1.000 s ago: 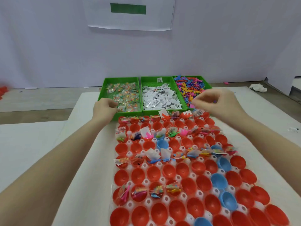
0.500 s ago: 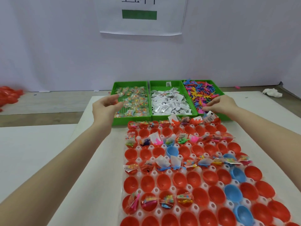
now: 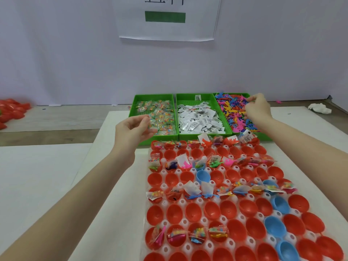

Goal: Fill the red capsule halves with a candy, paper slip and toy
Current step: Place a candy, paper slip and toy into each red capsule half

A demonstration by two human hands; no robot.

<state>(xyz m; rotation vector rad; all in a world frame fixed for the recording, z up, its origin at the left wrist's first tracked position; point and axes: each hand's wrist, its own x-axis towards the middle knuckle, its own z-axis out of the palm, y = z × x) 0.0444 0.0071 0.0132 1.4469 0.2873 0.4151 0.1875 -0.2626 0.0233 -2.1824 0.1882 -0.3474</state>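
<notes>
Rows of red capsule halves [image 3: 192, 213] sit in a white holder [image 3: 184, 222] in front of me; several hold candy, slips and toys, others are bare. Behind them stand three green trays: candy packets [image 3: 162, 113] on the left, paper slips [image 3: 199, 119] in the middle, colourful toys [image 3: 233, 110] on the right. My left hand [image 3: 131, 130] hovers at the near left corner of the candy tray [image 3: 150, 95], fingers relaxed and holding nothing. My right hand [image 3: 258, 108] reaches over the toys, fingertips down among them; its grip is hidden.
A few blue capsule halves [image 3: 203, 176] are mixed among the red ones. A pile of red capsules [image 3: 11, 113] lies at the far left, and crumpled white paper [image 3: 320, 108] at the far right. A paper sign [image 3: 165, 17] hangs on the wall.
My right hand moved from the capsules' back row up and back over the toy tray. My left hand opened and shifted toward the candy tray's near corner. The camera tilted up.
</notes>
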